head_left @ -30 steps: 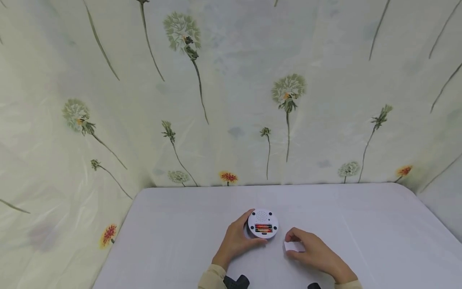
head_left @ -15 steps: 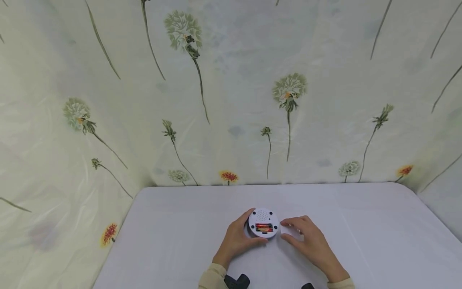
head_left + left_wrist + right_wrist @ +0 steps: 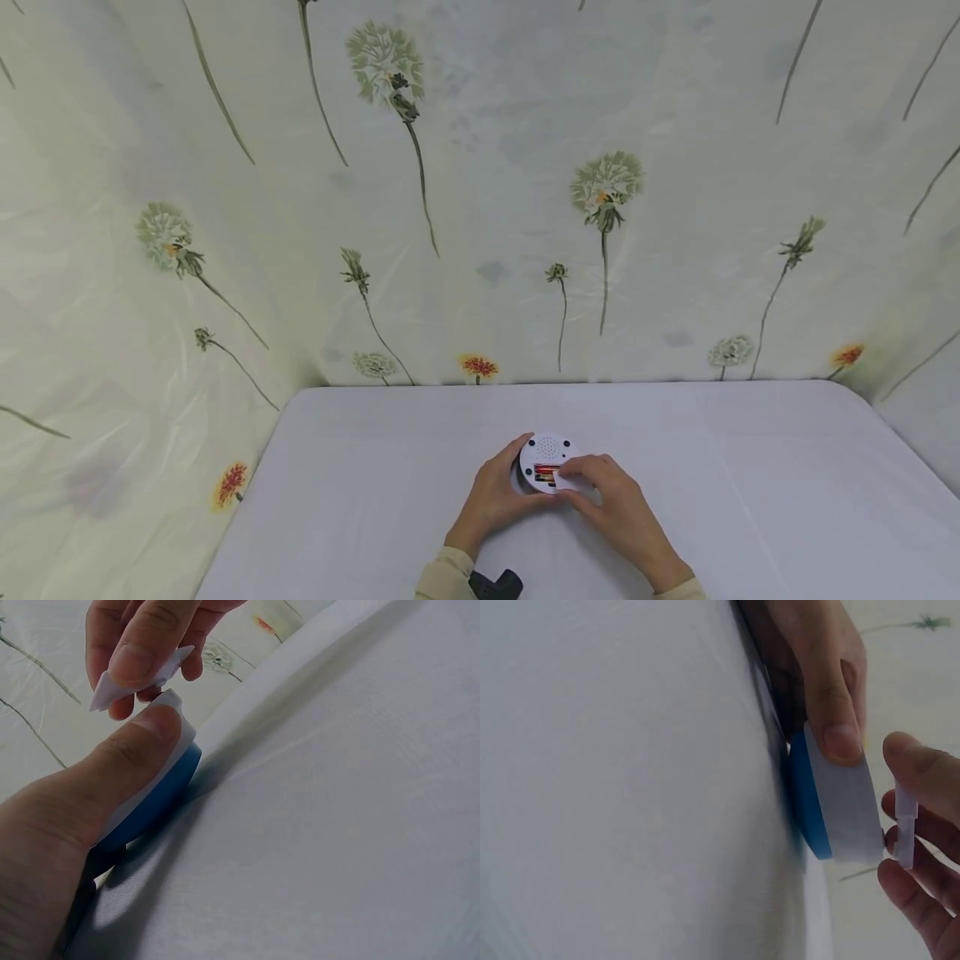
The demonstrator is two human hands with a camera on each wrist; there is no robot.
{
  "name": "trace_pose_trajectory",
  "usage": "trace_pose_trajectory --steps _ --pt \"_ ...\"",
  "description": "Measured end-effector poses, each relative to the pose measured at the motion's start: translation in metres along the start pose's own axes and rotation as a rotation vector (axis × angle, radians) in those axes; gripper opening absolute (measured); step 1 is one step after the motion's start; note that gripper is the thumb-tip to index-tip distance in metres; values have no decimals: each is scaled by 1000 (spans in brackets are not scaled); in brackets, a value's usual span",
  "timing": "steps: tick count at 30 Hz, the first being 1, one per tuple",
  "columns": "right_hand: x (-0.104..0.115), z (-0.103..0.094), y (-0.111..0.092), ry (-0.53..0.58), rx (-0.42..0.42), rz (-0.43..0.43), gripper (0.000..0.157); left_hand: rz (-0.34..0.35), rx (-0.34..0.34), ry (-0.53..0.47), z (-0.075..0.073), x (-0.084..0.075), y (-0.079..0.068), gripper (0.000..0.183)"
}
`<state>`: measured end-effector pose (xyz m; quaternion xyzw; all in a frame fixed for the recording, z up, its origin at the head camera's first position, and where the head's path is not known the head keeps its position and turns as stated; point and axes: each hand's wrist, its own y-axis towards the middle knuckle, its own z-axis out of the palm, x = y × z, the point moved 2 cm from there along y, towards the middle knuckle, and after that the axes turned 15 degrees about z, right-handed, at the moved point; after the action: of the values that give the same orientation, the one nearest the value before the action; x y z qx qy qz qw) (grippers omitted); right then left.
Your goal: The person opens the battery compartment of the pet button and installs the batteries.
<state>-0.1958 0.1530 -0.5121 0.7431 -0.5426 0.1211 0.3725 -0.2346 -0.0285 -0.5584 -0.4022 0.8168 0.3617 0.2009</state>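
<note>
A round white device point(image 3: 547, 448) with a blue lower part lies with its underside up, showing small round feet, a patch of speaker holes and an open compartment holding red batteries point(image 3: 545, 472). My left hand point(image 3: 492, 490) grips it from the left, thumb along its near edge. In the right wrist view the white-and-blue side of the device point(image 3: 847, 802) shows beneath that thumb. My right hand point(image 3: 611, 504) pinches a small white battery cover point(image 3: 906, 825) between thumb and fingers. It holds the cover just above the device, overlapping the right part of the compartment in the head view.
A white cloth-covered table point(image 3: 375, 467) extends on all sides of the hands. Behind it hangs a flower-printed curtain point(image 3: 480, 208). A black strap-like piece point(image 3: 497, 586) sits by the left wrist at the near edge.
My right hand has moved left with the white cover, from beside the device to over its battery compartment. The left hand keeps its grip on the device.
</note>
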Motion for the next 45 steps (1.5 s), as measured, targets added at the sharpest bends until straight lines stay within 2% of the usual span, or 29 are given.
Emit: trace_pose_trajectory --steps 4,14,20,28,35,40,45 --pt "3 5 -2 29 7 28 32 -12 13 -3 0 0 -2 90" --pt "5 12 -1 26 -67 5 25 -30 13 1 -2 3 0 89" --pt "4 7 -2 12 -7 -30 23 -11 13 -3 -2 0 0 92" --pt "-4 1 -2 -39 39 -139 30 -2 6 -9 -1 -1 -1 93" --pt "-9 2 -2 33 67 -129 27 -3 5 -12 0 -1 -1 93" --pt "-5 3 -1 78 7 -177 29 -1 0 -15 1 0 -1 93" --pt "-1 4 1 75 -71 -215 34 6 -2 -13 1 1 -1 93"
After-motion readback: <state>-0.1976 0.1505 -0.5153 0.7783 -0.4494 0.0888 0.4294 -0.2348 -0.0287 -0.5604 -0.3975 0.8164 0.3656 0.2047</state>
